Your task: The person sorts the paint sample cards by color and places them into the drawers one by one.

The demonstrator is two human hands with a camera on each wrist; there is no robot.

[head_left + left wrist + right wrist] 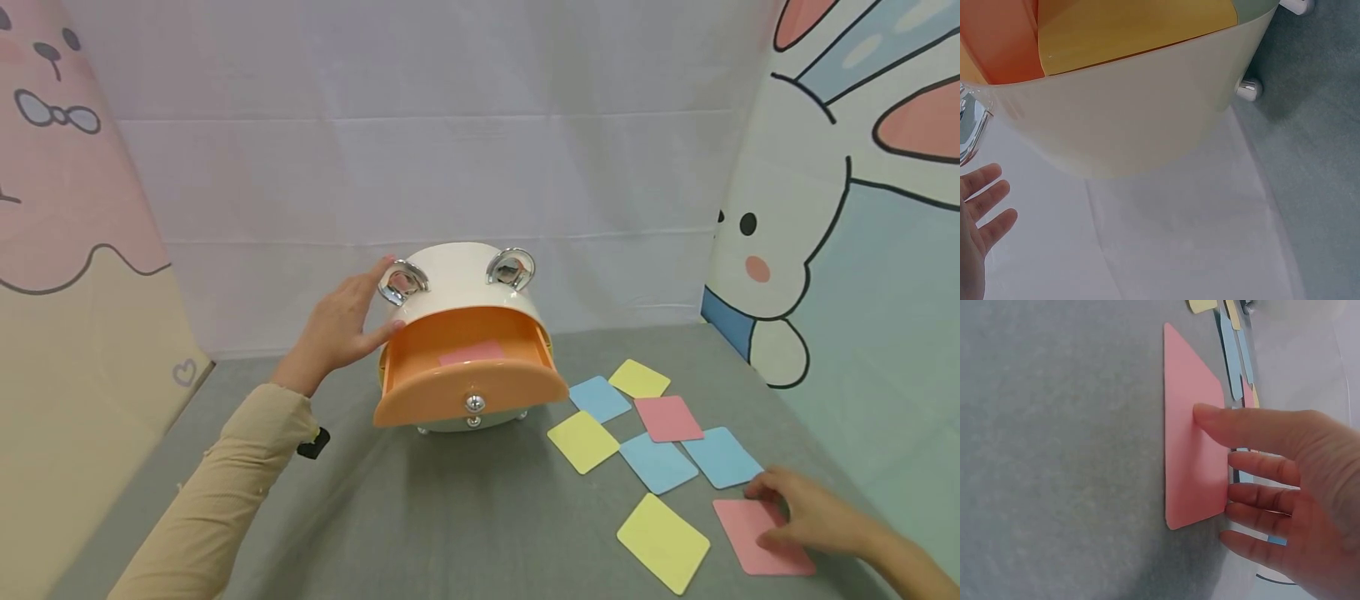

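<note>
A small white drawer chest [461,275] with two silver ears stands on the grey cloth, its orange top drawer [472,392] pulled out. Inside the drawer lies a pink card [474,352]. My left hand [347,321] is at the chest's left side, fingers by the silver ear and thumb near the drawer's rim; the left wrist view shows its fingers [999,228] spread. Low at the right, my right hand [817,512] reaches over a pink card [1191,456] lying on the cloth. Its thumb is over the card's face, the other fingers at the far edge.
Several yellow, blue and pink cards lie right of the chest, among them a yellow card [663,543], a blue card [658,463] and another pink card [669,418]. Below the drawer's knob [474,403] is a second silver knob. Cloth walls [450,125] stand behind and on both sides.
</note>
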